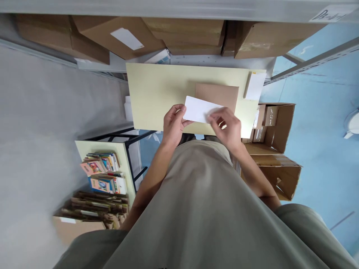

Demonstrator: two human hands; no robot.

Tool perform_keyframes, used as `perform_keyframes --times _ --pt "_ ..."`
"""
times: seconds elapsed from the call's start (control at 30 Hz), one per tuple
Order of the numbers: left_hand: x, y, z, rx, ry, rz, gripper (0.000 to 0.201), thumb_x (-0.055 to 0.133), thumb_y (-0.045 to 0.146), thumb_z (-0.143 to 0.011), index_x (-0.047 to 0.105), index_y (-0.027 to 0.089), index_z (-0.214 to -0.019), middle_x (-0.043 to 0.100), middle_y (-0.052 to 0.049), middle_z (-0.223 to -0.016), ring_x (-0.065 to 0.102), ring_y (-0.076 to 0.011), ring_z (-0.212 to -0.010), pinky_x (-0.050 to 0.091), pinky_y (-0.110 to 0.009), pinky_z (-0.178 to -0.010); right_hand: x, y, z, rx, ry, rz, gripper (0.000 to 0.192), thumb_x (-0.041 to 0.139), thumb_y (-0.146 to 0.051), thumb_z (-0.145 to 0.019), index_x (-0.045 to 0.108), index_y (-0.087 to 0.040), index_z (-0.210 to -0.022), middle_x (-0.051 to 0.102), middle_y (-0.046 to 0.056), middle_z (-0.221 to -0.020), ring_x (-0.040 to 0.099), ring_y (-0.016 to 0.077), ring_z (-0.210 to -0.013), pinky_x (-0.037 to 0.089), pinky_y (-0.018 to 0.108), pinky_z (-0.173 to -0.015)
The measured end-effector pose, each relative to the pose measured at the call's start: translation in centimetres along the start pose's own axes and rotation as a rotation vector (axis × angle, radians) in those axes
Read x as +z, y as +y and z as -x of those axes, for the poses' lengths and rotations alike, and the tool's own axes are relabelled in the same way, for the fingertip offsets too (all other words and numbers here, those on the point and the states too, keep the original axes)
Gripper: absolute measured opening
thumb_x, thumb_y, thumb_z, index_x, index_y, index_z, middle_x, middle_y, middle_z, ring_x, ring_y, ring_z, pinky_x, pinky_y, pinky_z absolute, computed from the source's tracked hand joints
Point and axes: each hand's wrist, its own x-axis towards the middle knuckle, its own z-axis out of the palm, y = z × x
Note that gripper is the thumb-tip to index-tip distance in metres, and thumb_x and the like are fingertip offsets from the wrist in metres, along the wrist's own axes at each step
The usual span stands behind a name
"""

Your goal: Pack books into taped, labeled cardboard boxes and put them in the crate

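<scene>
My left hand (174,123) grips a blank white paper slip (196,109) by its left end, thumb on top and fingers beneath. At the slip's right end, the fingers of my right hand (226,123) are pinched together on its lower edge, slightly blurred. The slip is held tilted above the table. Behind it a flat brown cardboard piece (220,93), perhaps a box or mailer, lies on the pale yellow table (157,89); the slip and my right hand hide part of it. A white stack that looks like paper slips (255,86) lies at the table's right end.
Cardboard boxes (185,35) line a shelf beyond the table, under a grey metal beam (168,8). Open cartons (276,127) stand on the right. At left, books (103,173) lie on a side table, near a box of folded cardboard (95,209).
</scene>
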Motion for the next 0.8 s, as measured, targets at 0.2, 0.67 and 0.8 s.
perform_keyframes --times 0.2,0.67,0.8 --pt "-0.1 -0.3 0.0 -0.003 -0.018 0.012 0.054 0.074 0.079 -0.098 0.063 0.029 -0.113 0.082 -0.007 -0.12 0.08 -0.0301 -0.129 0.073 -0.045 -0.099 -0.8 2.8 0.6 0.226 0.152 -0.089 0.034 0.071 -0.058 -0.108 0.079 -0.025 -0.109 0.079 0.006 -0.104 0.071 0.0179 -0.077 0.061 0.033 -0.068" --pt "0.6 -2.3 -0.9 -0.048 0.011 0.035 0.059 0.078 0.083 -0.093 0.065 0.029 -0.112 0.083 -0.009 -0.117 0.08 -0.0286 -0.126 0.071 -0.041 -0.098 -0.4 4.9 0.9 0.333 0.094 -0.147 0.027 0.069 -0.05 -0.102 0.074 -0.023 -0.1 0.079 0.005 -0.098 0.07 0.0171 -0.076 0.058 0.032 -0.067" --pt "0.7 -4.6 -2.0 -0.115 0.006 0.02 0.062 0.079 0.085 -0.087 0.063 0.028 -0.104 0.081 -0.01 -0.111 0.08 -0.0278 -0.12 0.07 -0.043 -0.096 0.0 4.0 1.4 0.188 0.078 -0.028 0.02 0.066 -0.042 -0.105 0.071 -0.024 -0.095 0.076 0.003 -0.097 0.068 0.0162 -0.073 0.058 0.033 -0.07"
